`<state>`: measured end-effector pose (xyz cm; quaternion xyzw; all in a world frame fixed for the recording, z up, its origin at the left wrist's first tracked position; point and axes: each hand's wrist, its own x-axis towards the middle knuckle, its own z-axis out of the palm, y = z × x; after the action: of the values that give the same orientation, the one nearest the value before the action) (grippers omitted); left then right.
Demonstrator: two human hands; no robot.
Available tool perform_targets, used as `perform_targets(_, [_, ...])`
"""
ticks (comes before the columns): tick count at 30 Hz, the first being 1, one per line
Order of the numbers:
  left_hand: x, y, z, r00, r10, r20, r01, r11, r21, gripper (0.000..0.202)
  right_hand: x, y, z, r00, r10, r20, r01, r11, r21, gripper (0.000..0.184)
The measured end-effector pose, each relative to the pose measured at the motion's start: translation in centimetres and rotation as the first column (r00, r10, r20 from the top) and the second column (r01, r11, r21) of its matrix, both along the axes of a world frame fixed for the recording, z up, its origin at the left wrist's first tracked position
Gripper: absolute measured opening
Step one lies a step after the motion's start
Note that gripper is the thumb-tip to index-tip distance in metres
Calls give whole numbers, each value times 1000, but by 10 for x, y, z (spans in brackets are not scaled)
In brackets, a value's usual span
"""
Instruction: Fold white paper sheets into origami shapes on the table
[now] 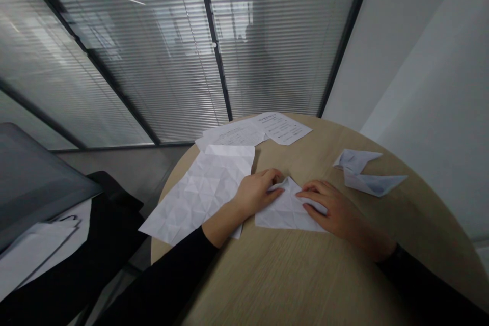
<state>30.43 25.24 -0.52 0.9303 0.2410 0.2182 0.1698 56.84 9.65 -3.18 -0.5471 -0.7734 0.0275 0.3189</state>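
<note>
A creased white sheet of paper (287, 212), partly folded with a raised point at its far edge, lies on the table between my hands. My left hand (261, 189) pinches its upper left edge between thumb and curled fingers. On the right side, my right hand (327, 206) grips the paper's folded edge, fingers bent over it and thumb lower down. Beyond my right hand rests a folded paper figure (369, 182) with pointed ends. A larger sheet covered in a grid of creases (204, 191) lies to the left, partly under my left forearm.
Printed sheets (284, 128) lie at the far edge of the round wooden table (305, 270). At the left stands a grey-backed chair (36, 178), with papers (46, 247) on a black item there. Glass panels with blinds (164, 61) and a white wall (428, 86) stand behind.
</note>
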Motion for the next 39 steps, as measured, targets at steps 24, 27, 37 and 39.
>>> perform_targets(24, [1, 3, 4, 971, -234, -49, 236, 970, 58, 44, 5, 4, -2, 1000, -2, -24, 2, 1000, -6, 33])
perform_targets(27, [2, 3, 4, 970, -236, -55, 240, 968, 73, 45, 6, 4, -1, 1000, 5, -19, -5, 1000, -15, 33])
perform_targets(37, [2, 3, 2, 974, -226, -11, 226, 970, 93, 54, 9, 6, -7, 1000, 9, -3, -9, 1000, 2, 36])
perform_targets(39, [2, 4, 0, 972, -236, 11, 234, 968, 86, 54, 9, 7, -8, 1000, 6, 0, -6, 1000, 3, 36])
